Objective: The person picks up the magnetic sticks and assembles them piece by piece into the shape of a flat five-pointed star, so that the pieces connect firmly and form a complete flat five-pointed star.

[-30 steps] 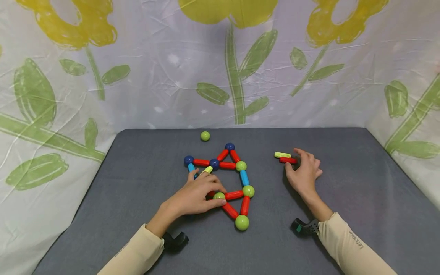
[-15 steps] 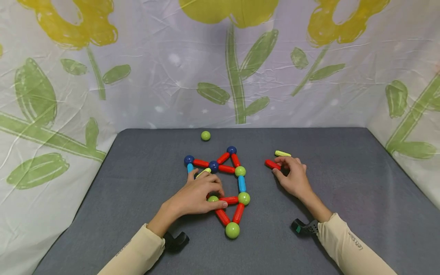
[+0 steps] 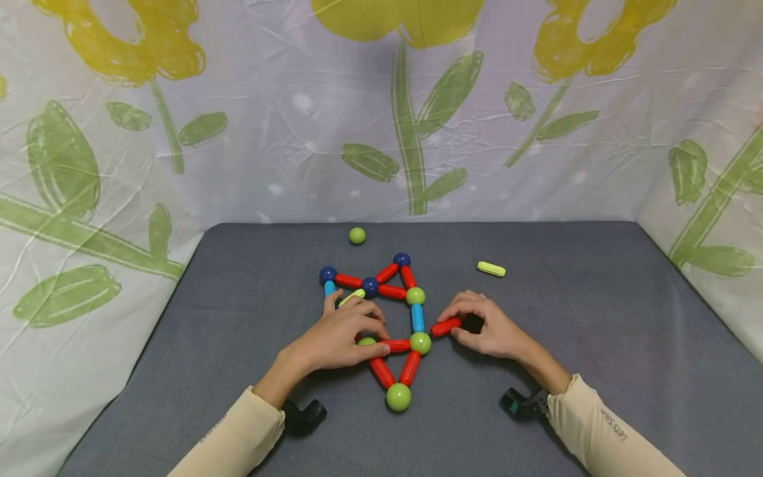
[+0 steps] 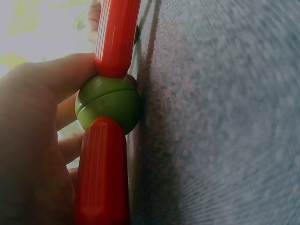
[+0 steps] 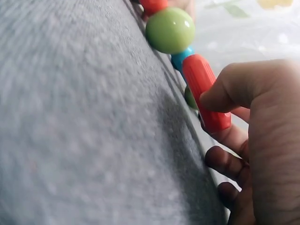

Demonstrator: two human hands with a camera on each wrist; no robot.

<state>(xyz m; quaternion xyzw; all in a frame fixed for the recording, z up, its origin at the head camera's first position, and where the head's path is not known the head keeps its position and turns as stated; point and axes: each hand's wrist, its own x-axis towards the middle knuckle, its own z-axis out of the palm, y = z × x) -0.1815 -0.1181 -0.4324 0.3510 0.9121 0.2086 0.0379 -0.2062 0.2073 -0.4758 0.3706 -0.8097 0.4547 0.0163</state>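
Note:
The right hand (image 3: 491, 328) pinches a red magnetic rod (image 3: 446, 327) between thumb and fingers, its free end close to a green ball (image 3: 420, 343) on the right side of the flat rod-and-ball frame. At the frame's left, the left hand (image 3: 342, 334) grips another green ball (image 4: 108, 104), thumb and fingers around it. Red rods (image 4: 103, 173) extend from that ball. A blue rod (image 3: 417, 318) joins the right-side balls. Toward the person, red rods meet a large green ball (image 3: 399, 397); blue balls (image 3: 370, 286) form the far part. The left hand hides some of the frame's left side.
A yellow rod (image 3: 491, 269) lies loose at the back right of the grey table (image 3: 596, 298). One green ball (image 3: 357, 236) sits by the far edge. Another yellow rod (image 3: 352, 298) shows beside the left fingers. A flower-printed cloth (image 3: 286, 132) hangs behind.
The right hand has taken the red rod from beside the yellow one and brought it left to the frame. The frame's near part has shifted left and toward the person.

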